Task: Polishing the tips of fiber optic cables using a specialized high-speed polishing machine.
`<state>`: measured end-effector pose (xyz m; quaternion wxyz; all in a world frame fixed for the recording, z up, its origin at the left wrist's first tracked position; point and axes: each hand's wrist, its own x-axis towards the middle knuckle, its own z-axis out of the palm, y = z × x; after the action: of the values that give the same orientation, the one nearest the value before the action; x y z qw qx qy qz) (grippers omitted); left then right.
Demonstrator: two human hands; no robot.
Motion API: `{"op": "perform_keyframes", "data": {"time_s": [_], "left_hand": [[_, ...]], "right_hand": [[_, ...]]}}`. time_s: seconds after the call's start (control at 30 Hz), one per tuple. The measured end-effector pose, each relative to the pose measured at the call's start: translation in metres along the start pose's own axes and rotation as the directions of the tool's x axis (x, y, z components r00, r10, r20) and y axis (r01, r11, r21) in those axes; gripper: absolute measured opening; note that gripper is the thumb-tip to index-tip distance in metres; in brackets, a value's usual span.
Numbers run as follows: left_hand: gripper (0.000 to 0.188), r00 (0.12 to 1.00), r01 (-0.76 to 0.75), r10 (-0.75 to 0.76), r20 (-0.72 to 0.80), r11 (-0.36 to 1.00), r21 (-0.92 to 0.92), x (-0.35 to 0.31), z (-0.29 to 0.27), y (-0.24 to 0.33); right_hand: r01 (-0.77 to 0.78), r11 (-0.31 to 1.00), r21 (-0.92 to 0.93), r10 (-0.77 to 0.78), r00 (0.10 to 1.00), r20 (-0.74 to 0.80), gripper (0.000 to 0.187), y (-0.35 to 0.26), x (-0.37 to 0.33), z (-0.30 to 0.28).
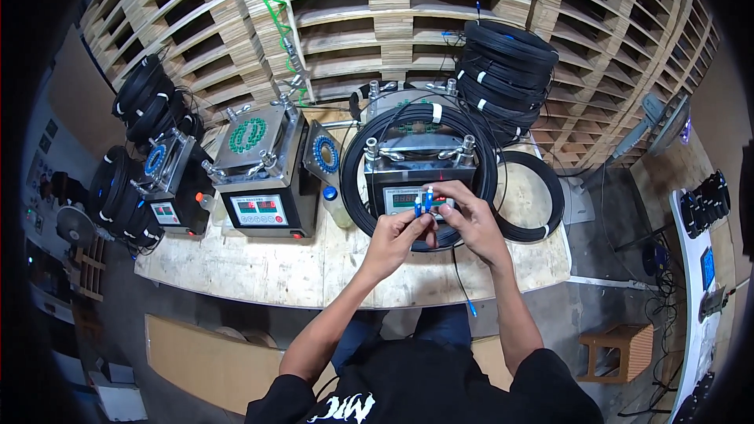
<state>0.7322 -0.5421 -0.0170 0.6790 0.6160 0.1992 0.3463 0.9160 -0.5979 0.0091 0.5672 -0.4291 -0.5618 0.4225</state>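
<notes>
Presently, in the head view, your left hand (394, 242) and right hand (477, 229) pinch two blue cable connectors (429, 200) between close-set fingertips, before the display-fronted machine (404, 199). Handling looks part-way — the pair's gathered, not seated; another blue connector (472, 308) dangles unheld past the surface (181, 263).

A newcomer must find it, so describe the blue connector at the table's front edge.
Start at the pale wooden table, on the front edge below the right hand. There a thin black cable ends in a small blue connector. Unlike the blue connectors held by that hand and the left hand, nothing grips it.
</notes>
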Motion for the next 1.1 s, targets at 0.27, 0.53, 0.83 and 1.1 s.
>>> {"op": "perform_keyframes", "data": {"time_s": [0.27,0.53,0.83,1.1], "left_hand": [[0.034,0.946,0.185,-0.177,0.272,0.983,-0.002,0.007,-0.017,0.011],[0.04,0.939,0.191,-0.166,0.3,0.98,-0.056,0.001,-0.014,-0.002],[0.024,0.999,-0.03,0.032,-0.034,0.998,0.049,0.012,-0.006,0.018],[0.013,0.998,0.017,-0.022,0.055,0.996,0.09,0.025,-0.005,0.037]], "right_hand": [[-0.142,0.985,0.094,0.133,0.987,0.091,0.027,-0.005,0.004,0.002],[-0.04,0.999,0.031,0.037,0.996,0.081,0.022,0.007,-0.001,0.005],[-0.064,0.976,0.209,0.086,0.991,-0.102,0.022,0.031,-0.021,0.017],[-0.086,0.961,0.261,0.121,0.985,-0.121,0.024,0.024,-0.028,0.016]]}}
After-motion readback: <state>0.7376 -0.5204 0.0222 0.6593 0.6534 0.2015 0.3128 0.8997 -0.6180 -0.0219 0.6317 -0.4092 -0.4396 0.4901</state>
